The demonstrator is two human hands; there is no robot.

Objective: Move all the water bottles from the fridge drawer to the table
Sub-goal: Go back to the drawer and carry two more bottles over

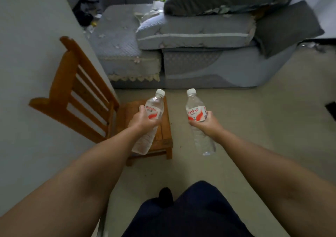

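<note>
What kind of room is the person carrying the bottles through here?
Probably a home living room: a grey sofa piled with cushions, a wooden chair against the wall, bare floor. No fridge or table in view.

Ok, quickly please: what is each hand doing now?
Left hand: closed around a clear plastic water bottle.
Right hand: closed around another clear plastic water bottle.

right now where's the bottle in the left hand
In the head view, the left bottle sits left of centre in the left hand, over the wooden chair, beside the right bottle.
</note>
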